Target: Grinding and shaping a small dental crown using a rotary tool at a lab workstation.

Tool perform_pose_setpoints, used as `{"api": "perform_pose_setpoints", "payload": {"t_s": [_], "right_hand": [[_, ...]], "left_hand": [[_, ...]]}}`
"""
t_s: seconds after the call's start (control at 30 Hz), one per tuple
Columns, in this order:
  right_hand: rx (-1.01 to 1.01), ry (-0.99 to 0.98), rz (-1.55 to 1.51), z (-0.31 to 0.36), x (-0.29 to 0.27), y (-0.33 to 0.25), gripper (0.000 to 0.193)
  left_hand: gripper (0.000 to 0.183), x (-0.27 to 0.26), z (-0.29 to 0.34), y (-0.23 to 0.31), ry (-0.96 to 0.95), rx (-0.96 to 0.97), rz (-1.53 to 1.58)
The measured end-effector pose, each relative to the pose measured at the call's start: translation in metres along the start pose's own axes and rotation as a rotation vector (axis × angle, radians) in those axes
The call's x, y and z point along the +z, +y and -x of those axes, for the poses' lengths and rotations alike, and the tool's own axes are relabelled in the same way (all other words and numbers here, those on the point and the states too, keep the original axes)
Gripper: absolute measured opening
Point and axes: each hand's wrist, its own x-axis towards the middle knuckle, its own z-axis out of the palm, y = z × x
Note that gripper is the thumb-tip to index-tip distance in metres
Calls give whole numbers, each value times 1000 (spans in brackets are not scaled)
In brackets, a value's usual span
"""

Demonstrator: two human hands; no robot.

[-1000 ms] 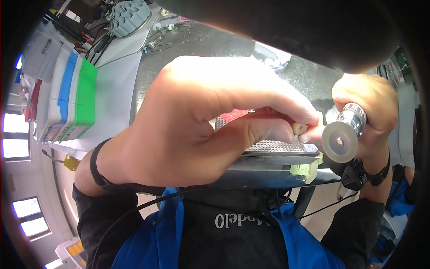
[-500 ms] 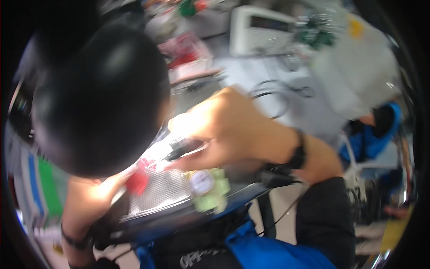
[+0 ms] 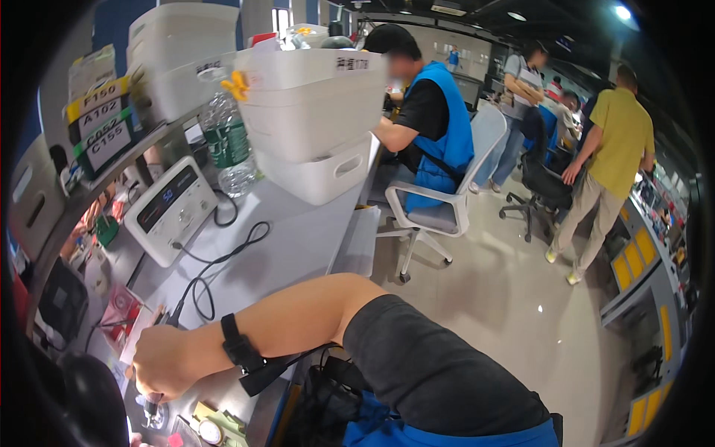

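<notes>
My right hand (image 3: 165,363) is at the lower left, its fingers closed around a slim rotary handpiece (image 3: 152,407). The handpiece's dark and metal end points down over a brightly lit work spot. A black cord (image 3: 205,279) runs from near this hand to a white control box (image 3: 173,208) with a lit display. Just below the hand lie a small red piece (image 3: 175,440) and a round pale disc (image 3: 211,431) on a yellow-green pad. My left hand is almost wholly hidden at the bottom edge; its fingers cannot be made out. A rounded black lamp-like head (image 3: 89,395) blocks the lower left.
Stacked white bins (image 3: 309,112) and a plastic bottle (image 3: 227,141) stand on the grey table (image 3: 298,231). A shelf with labelled boxes (image 3: 100,130) rises at the left. A co-worker in a blue vest (image 3: 447,112) sits beyond; a person in yellow (image 3: 618,134) stands in the aisle.
The view has swung up and to the right, bringing the room into sight. My hands and the work spot have shifted to the lower left; my left hand has nearly left the picture.
</notes>
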Motion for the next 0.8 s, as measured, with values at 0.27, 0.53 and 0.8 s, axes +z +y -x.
{"api": "perform_pose_setpoints", "payload": {"t_s": [0.27,0.53,0.8], "right_hand": [[-70,7,73,-4,-2,-17,17],[-101,-110,108,-5,-11,-19,17],[-102,48,47,-5,-12,6,35]], "left_hand": [[21,8,-17,37,38,79,20],[21,9,-24,51,45,122,18],[22,10,-29,53,55,153,21]]}}
